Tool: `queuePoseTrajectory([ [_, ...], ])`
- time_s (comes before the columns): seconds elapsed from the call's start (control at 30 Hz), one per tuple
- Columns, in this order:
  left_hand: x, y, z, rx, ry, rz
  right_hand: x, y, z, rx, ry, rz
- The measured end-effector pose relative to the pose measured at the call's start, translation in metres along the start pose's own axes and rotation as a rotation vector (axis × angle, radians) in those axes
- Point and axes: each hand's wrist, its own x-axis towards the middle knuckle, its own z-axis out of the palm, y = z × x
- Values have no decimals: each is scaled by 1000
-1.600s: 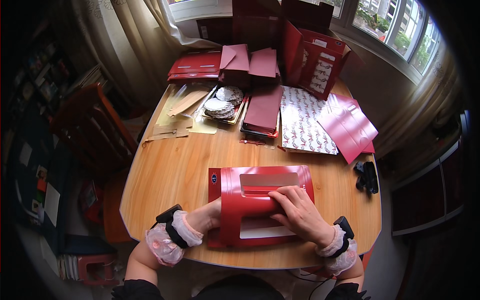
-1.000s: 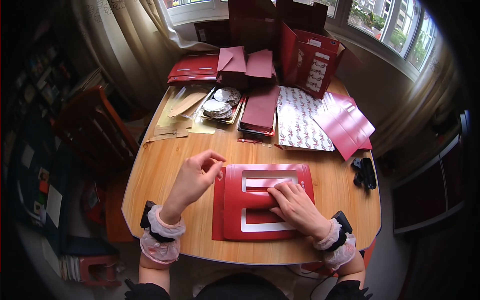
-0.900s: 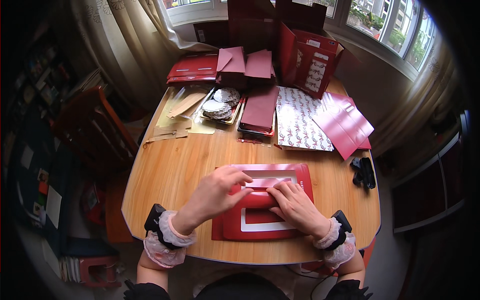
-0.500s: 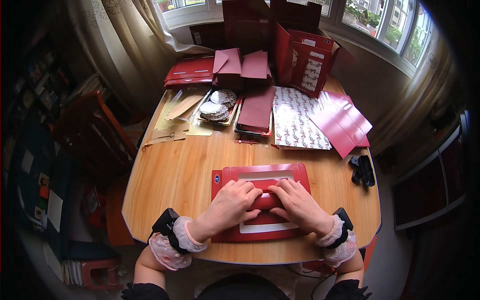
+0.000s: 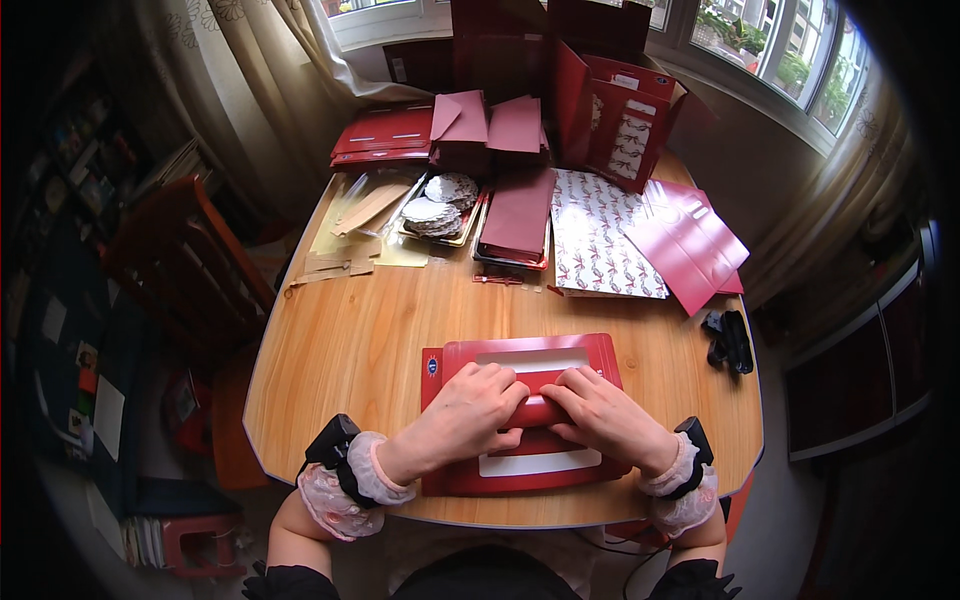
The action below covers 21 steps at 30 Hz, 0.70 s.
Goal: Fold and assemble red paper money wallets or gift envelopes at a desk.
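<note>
A flat red cardboard piece (image 5: 590, 348) with white rectangular areas lies near the table's front edge, on top of another red sheet whose left edge shows a small blue mark. Across its middle a curved red cardboard flap (image 5: 537, 408) stands raised. My left hand (image 5: 470, 408) grips the flap's left end, fingers bent over the far side and thumb at the near side. From the other end my right hand (image 5: 610, 418) pinches the same flap, fingertips close to those of the left. The fingers partly hide the flap's ends.
Behind the work lie a tray of white scalloped discs (image 5: 432, 215), a stack of dark pink cards (image 5: 515, 215), patterned paper (image 5: 600, 235) and glossy red sheets (image 5: 690, 250). Red boxes (image 5: 625, 120) stand farther back. A black strapped object (image 5: 730, 340) rests at the right edge.
Both hands keep their hold on the flap, with the fingers shifted slightly. The cardboard appears a little nearer to me, and the whole view has tilted slightly.
</note>
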Motion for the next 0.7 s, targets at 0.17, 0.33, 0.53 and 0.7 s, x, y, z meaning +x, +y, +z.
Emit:
queuePoseTrajectory([
  [0.17, 0, 3, 2, 64, 31, 15, 1, -4, 1, -97, 12, -1],
  [0.33, 0, 4, 4, 77, 35, 32, 3, -8, -5, -139, 40, -17],
  [0.53, 2, 7, 6, 108, 7, 48, 3, -15, -6, -208, 27, -26],
  [0.7, -2, 11, 7, 84, 1, 39, 3, -16, -5, -145, -28, 14],
])
